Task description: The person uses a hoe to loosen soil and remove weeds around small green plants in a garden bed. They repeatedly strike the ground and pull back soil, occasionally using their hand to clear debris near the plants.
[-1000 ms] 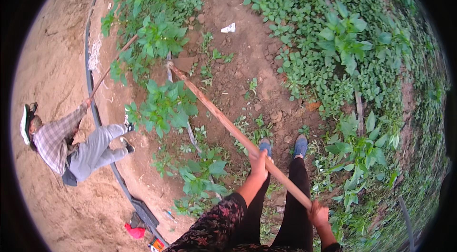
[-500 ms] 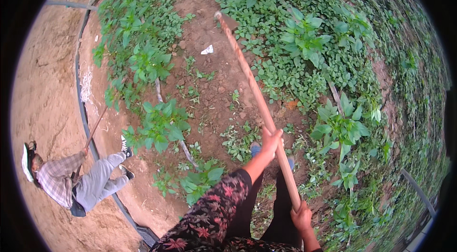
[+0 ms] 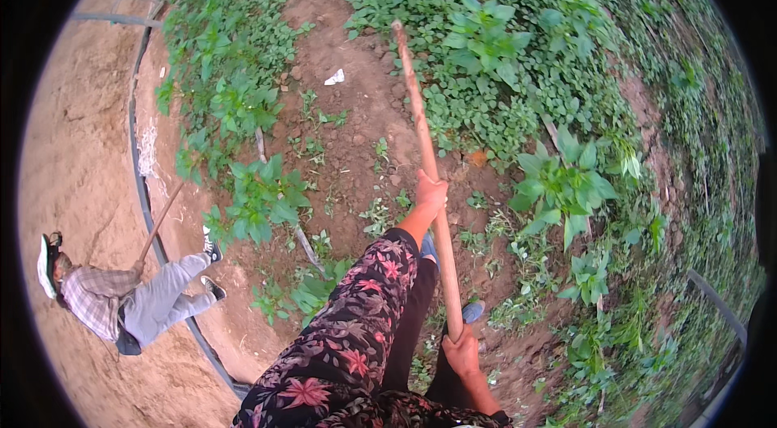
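Two bare hands are gripping a long wooden handle (image 3: 447, 266) above a weedy planting bed. The left hand (image 3: 432, 192) is wrapping the shaft around its middle, its fingers clamping on the wood; the right hand (image 3: 462, 353) is closing its fingers around the lower end, nearer the wearer's body. The handle is slanting away from the wearer, leaning slightly left, and its far end is reaching the edge of the low green leaves — a tool head there cannot be made out. A dark floral sleeve (image 3: 348, 315) is covering the left forearm. One blue shoe (image 3: 473, 311) is showing just beside the right hand. A strip of bare soil (image 3: 356, 125) is running to the left of the shaft, where a white scrap (image 3: 334, 78) is lying. A broad-leaved plant (image 3: 566, 185) is standing to the right of the handle. At far left — well apart — a co-worker in a plaid shirt (image 3: 97, 298) is holding a thin stick (image 3: 162, 226).
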Motion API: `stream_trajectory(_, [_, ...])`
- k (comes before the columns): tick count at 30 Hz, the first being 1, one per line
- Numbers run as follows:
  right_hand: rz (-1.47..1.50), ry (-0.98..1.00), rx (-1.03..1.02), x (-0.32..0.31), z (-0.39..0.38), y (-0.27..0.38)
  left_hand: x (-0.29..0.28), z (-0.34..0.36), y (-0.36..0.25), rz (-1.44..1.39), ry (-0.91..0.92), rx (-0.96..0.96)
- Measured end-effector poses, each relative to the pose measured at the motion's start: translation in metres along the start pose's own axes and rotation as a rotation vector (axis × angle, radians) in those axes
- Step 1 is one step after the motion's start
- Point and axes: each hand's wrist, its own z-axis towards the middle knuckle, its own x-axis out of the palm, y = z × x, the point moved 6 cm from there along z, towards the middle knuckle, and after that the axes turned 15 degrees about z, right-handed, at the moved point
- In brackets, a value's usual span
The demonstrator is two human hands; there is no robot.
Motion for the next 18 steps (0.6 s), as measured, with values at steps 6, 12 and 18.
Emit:
stream_trajectory(6, [-0.092,0.081,0.032,-0.027,-0.059,-0.038,0.014,-0.057,0.067,-0.028,-0.054,-0.004])
stream_trajectory(12, [-0.115,0.102,0.171,-0.078,-0.148,-0.116,0.048,-0.182,0.111,-0.106,0.001,-0.108])
stream_trajectory(18, [-0.141,0.163,0.462,-0.131,-0.225,-0.172,0.070,-0.288,0.168,-0.072,0.066,-0.264])
